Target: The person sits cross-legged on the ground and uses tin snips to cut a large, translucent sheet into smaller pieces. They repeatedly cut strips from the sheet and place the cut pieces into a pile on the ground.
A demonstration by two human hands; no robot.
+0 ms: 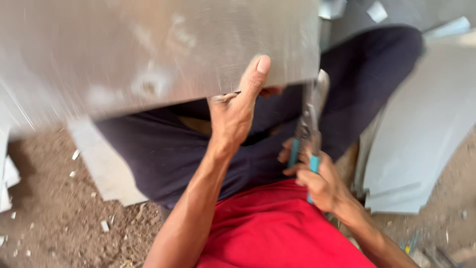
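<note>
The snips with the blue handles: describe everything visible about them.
The snips are metal cutting shears with a grey, dull steel head and two handles sleeved in light blue grip. They stand nearly upright, blades pointing up and away, handles down. The right hand is wrapped around the handles. The blades meet the right-hand edge of the large metal sheet, which the left hand grips at its lower edge. Motion blur hides whether the blades are open or closed.

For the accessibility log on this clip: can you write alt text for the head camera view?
A seated person's left hand grips the lower edge of a large sheet of shiny metal held over their lap, while the right hand holds blue-handled tin snips at the sheet's right edge. More cut sheets and small scraps lie on the dirt ground.
</note>
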